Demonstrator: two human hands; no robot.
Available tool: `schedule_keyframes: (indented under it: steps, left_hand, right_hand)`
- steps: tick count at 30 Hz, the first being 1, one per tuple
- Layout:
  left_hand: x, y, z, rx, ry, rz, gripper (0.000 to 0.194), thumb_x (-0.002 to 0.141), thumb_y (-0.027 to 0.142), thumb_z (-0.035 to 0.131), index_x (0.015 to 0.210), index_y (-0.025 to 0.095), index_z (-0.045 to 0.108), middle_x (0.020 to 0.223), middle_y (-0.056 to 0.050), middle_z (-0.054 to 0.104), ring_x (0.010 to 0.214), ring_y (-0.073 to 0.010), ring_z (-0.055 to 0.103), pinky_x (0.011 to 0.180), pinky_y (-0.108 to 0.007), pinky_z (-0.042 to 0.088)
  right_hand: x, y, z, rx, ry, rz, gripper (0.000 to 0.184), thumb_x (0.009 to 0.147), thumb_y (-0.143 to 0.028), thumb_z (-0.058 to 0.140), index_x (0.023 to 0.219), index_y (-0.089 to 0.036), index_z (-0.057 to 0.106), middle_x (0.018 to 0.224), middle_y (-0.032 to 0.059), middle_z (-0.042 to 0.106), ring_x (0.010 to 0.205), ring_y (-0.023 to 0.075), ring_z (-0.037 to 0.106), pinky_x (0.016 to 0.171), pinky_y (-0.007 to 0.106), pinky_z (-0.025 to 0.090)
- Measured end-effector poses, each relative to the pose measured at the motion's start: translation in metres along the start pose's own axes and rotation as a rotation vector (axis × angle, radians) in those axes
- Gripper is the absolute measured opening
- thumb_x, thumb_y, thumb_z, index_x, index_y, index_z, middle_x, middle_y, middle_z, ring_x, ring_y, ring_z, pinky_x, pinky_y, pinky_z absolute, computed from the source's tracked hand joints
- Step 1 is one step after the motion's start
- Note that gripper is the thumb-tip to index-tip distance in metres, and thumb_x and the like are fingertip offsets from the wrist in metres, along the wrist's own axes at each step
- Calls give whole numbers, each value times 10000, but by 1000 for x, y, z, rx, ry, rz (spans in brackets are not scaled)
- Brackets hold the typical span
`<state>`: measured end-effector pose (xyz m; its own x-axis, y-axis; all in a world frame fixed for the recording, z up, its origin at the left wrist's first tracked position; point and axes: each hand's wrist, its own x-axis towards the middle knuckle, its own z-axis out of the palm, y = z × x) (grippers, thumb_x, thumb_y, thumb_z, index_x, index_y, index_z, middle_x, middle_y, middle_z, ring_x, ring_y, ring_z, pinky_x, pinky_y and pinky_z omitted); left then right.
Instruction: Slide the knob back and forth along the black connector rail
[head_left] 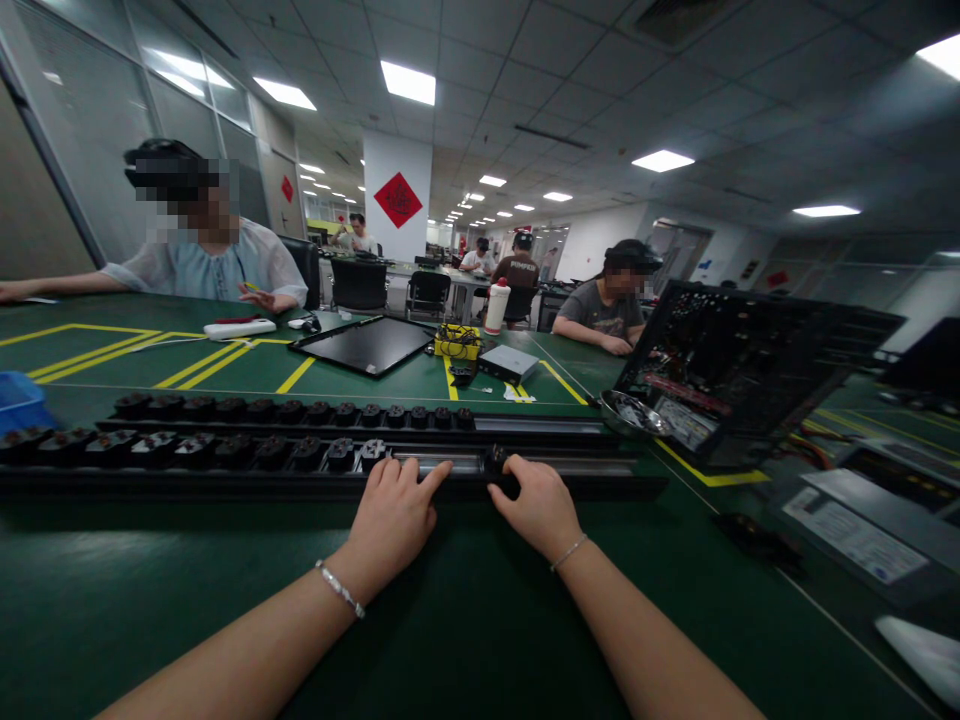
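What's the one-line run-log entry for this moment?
left hand: on near rail | right hand: fingers at small black part in near rail | far rail: untouched, black modules along it

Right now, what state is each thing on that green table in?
Near long black rail: partly filled, bare towards right.
Far long black rail: partly filled too.
Bare left hand: fingers spread, touching near rail.
Bare right hand: gripping small dark piece.
Thin black panel: lying flat.
Black metal computer case: open, innards showing.
White red-capped bottle: upright.
Round metal bowl: holding small parts.
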<state>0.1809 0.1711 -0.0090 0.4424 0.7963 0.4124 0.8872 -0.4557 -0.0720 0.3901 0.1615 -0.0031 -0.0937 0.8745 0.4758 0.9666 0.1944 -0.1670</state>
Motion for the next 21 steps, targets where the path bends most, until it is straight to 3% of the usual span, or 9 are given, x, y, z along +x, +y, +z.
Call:
schedule_keyframes:
  steps: [21]
  left_hand:
    - [1, 0, -1, -7, -10, -6, 526, 777, 215, 508, 1288, 326, 462, 939, -66, 560, 928, -245, 485, 903, -400, 314]
  right_hand:
    - [1, 2, 2, 5, 6, -9, 126, 742, -313, 594, 776, -216, 521, 758, 22, 631, 751, 180, 578, 762, 297, 392]
